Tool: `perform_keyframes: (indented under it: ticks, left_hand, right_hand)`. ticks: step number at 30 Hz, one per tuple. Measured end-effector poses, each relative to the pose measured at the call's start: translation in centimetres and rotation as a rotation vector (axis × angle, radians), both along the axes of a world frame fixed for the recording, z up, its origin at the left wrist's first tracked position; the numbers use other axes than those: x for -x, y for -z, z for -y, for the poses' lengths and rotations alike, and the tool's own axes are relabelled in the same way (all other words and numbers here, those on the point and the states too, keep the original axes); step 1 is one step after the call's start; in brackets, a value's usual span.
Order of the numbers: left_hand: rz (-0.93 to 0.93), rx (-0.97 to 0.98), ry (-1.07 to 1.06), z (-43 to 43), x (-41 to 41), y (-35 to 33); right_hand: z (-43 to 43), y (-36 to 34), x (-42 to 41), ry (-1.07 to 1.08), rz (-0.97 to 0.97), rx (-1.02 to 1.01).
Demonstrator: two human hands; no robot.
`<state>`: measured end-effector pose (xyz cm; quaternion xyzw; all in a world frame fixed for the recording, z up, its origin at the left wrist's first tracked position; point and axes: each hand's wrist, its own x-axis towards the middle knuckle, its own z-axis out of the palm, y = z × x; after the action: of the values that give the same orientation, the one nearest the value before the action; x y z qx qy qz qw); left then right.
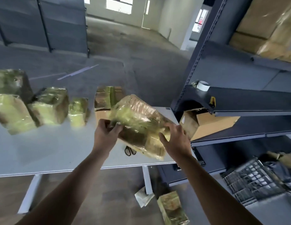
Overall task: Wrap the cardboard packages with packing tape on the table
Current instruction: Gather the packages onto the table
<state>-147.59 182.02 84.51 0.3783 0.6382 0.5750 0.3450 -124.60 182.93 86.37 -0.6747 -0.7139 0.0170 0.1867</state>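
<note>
Above the near right part of the table [52, 151], a package [138, 125] is held clear of the surface and tilted, its far end raised and its near corner dipped toward the table edge. It is gripped at both ends. The left hand [105, 129] is curled round its left corner, with fingers pinched into the glossy wrap. The right hand [174, 135] is clamped on the right end, with the thumb laid on the near face and the fingers spread over the far side. Such a two-ended hold is judged to serve turning the package, so that each face can be checked or offered to the tape. Shiny yellowish tape is seen over most of the package, so its wrapping is judged nearly or fully done. Scissors [129, 151] are laid on the table just below it, probably kept within reach for cutting. A roll of tape [203, 86] is parked on a shelf [248, 96] to the right, well apart from both hands. Other wrapped packages [49, 106] are lined along the left of the table, presumably set aside as finished. A partly taped box [104, 101] is stood behind the held one. One more bundle [172, 207] is seen on the floor near the table leg.
</note>
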Motion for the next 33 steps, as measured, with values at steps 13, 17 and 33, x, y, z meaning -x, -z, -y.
perform_keyframes:
  ticks: [13, 17, 33]
  left_hand:
    - [-0.084, -0.219, 0.126, -10.4, -1.8, -4.0]
    - [-0.099, -0.025, 0.098, -14.6, -4.4, -1.4]
    - [-0.329, 0.26, 0.185, -27.6, -9.7, 0.6]
  right_hand:
    - [-12.0, -1.3, -0.1, -0.089, -0.264, -0.007]
    - [-17.4, -0.8, -1.0, -0.028, -0.267, -0.043]
    - [-33.4, 1.5, -5.3, -0.117, -0.497, 0.138]
